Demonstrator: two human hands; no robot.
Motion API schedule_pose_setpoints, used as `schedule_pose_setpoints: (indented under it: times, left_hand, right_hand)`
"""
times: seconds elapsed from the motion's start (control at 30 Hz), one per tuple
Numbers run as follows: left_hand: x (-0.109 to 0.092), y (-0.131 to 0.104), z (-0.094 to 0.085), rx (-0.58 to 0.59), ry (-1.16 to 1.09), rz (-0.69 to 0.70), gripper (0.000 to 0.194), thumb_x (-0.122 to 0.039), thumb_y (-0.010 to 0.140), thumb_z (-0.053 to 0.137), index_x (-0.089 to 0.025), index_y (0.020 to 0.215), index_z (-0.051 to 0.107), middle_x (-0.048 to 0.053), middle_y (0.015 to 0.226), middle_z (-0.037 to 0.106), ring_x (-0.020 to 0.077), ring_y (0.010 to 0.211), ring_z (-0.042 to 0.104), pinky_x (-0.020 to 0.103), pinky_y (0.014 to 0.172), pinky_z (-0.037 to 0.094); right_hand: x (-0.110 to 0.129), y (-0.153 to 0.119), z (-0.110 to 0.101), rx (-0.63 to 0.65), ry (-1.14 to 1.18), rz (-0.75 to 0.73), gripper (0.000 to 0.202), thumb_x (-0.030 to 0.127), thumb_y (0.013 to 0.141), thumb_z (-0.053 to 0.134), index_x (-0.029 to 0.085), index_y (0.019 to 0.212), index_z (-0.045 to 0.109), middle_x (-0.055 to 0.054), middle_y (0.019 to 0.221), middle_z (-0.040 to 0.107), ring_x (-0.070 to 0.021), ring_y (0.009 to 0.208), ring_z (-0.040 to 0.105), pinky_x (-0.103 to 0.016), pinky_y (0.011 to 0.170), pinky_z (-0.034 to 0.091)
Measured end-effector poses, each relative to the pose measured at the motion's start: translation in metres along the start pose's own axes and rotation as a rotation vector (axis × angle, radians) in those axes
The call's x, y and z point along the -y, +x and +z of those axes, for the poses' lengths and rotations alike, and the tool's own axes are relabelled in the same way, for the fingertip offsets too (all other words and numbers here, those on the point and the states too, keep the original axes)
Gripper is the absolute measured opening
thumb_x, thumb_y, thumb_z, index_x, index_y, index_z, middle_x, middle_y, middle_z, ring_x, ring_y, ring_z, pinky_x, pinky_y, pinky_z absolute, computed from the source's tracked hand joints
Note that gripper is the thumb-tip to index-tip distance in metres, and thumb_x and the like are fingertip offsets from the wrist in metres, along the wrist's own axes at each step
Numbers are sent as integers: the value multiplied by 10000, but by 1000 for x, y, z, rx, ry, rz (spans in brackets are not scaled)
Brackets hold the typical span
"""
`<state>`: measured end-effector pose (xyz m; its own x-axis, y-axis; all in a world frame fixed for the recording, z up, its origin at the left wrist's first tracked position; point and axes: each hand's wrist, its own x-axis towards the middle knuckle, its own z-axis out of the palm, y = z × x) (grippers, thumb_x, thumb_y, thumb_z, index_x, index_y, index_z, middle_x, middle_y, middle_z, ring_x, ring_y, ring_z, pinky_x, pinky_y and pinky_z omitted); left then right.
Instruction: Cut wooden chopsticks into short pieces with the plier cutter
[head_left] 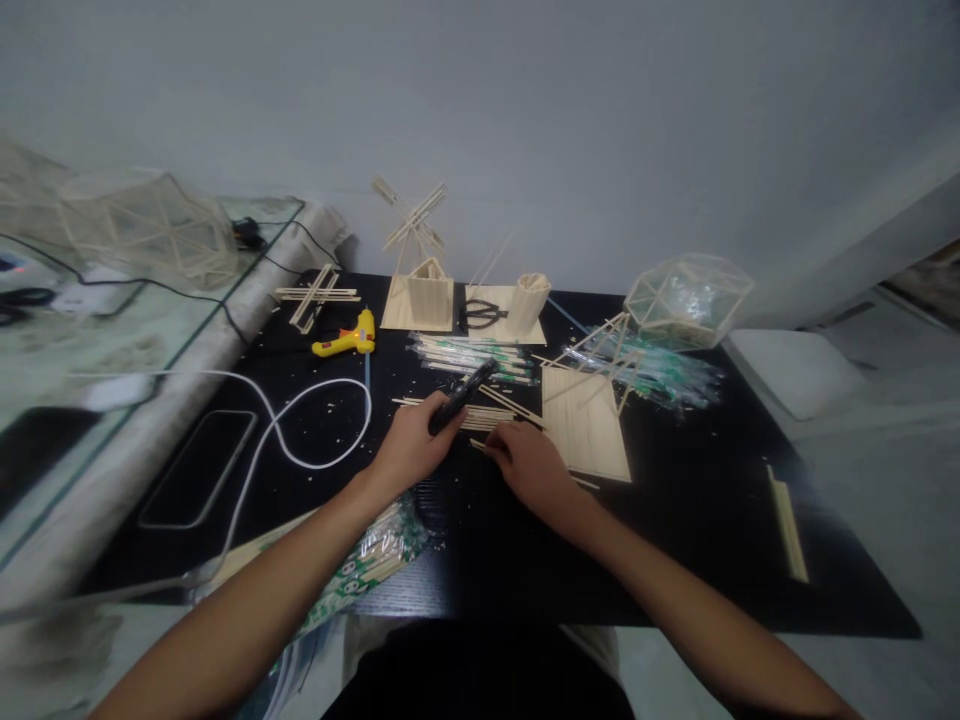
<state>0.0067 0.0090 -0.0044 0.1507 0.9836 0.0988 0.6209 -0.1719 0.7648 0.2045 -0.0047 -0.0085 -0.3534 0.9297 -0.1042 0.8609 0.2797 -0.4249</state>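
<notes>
Around a dark, elongated tool my left hand is closed; the tool points up and away to the right, and its exact kind is too blurred to name. My right hand pinches a thin wooden stick, whose short end sticks out to the left of the fingertips. Just beyond both hands lies a row of loose wooden sticks. A flat wooden board with a frame of sticks stands beside my right hand.
Farther back are a windmill-like stick model, a round stick tower and black-handled scissors. A yellow glue gun, white cable and phone lie left. Bagged sticks lie in front; a geometric stick frame is back right.
</notes>
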Motion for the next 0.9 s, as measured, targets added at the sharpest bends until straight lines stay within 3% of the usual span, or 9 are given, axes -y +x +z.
schedule_pose_setpoints:
  times: [0.53, 0.77, 0.9]
  left_hand:
    - [2, 0, 4, 51, 45, 24, 308, -468, 941, 550, -207, 782, 585, -21, 661, 613, 156, 622, 557, 254, 611, 365]
    - [2, -2, 2, 78, -46, 52, 318, -506, 920, 601, -203, 849, 671, -21, 722, 672, 159, 684, 601, 250, 652, 418]
    - [2, -3, 3, 76, -157, 69, 303, -496, 897, 646, -202, 920, 714, -10, 838, 738, 176, 795, 654, 261, 747, 470]
  right_hand:
    - [6, 0, 7, 33, -211, -74, 134, 115, 990, 521, 141, 987, 653, -133, 1005, 707, -277, 950, 628, -363, 838, 436]
    - [5, -4, -9, -79, -37, 14, 109, 143, 1006, 517, 176, 961, 610, -106, 1012, 664, -239, 920, 630, -332, 801, 444]
    - [7, -6, -21, -139, 124, -31, 79, 157, 982, 573, 193, 914, 583, -84, 1002, 666, -216, 887, 626, -323, 797, 446]
